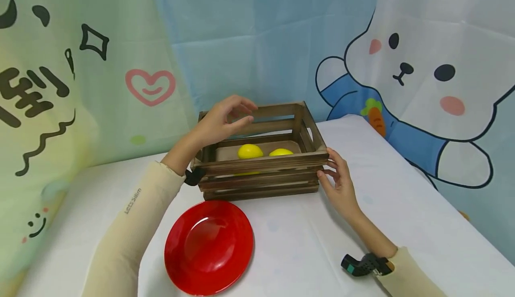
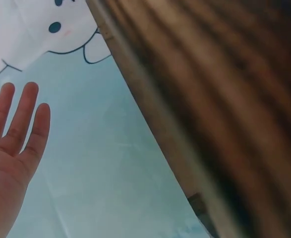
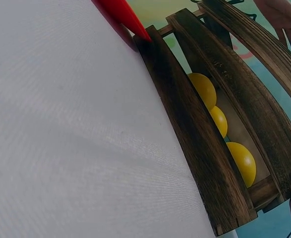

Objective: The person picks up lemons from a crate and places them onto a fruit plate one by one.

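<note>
A brown slatted wooden crate (image 1: 261,181) stands on the table, with yellow lemons (image 1: 250,151) inside; the right wrist view shows three yellow rounded shapes (image 3: 242,163) through the slats. Above the crate's left part hovers my left hand (image 1: 225,120), fingers loosely bent and nothing held. In the left wrist view its fingers (image 2: 21,119) are spread apart beside the blurred crate wall (image 2: 185,99). My right hand (image 1: 339,185) touches the crate's front right corner, thumb near the front slats and relaxed fingers at the end. A red plate (image 1: 209,248) lies in front of the crate.
A white cloth (image 1: 297,239) covers the table. Behind the crate hangs a printed curtain (image 1: 249,42) with a cartoon bunny on the right. Dark cameras are strapped to both wrists. The plate lies close to the crate's front left and the left forearm.
</note>
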`<state>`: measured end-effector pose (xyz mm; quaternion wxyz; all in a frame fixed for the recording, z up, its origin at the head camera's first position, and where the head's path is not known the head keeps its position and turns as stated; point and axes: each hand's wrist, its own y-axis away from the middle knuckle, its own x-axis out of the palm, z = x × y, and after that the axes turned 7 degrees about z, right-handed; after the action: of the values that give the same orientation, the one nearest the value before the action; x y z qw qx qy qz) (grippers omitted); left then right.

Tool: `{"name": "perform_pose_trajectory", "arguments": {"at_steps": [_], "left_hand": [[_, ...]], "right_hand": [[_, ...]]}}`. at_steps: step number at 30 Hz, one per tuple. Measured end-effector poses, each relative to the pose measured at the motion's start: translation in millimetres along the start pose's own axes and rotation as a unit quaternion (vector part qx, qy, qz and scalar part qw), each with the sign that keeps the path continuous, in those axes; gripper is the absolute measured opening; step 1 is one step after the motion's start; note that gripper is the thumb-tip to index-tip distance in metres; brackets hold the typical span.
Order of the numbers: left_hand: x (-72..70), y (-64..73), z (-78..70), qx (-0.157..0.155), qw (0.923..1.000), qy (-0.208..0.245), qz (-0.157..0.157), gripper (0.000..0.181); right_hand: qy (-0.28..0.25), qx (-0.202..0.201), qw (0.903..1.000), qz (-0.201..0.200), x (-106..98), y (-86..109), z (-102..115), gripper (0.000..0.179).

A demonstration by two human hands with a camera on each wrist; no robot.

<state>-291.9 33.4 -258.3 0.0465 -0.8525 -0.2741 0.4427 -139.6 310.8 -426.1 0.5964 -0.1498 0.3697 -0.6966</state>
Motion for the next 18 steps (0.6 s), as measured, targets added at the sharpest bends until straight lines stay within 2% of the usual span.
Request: {"name": "perform_pose_trajectory", "arguments": {"at_steps": [9,18], "left_hand": [[-2.8,-5.4,6.9,-0.033,0.9989,0.033,0.006,0.029],[-9.5,-14.5,2.8,-0.03,0.999,0.031,0.009,0.028]], "right_hand": [[-0.003,0.006,1.0,0.004,3,2.5,0,0.067],[0.01,0.019,0.9998,0.006,0,0.1,3,0.066]]}}
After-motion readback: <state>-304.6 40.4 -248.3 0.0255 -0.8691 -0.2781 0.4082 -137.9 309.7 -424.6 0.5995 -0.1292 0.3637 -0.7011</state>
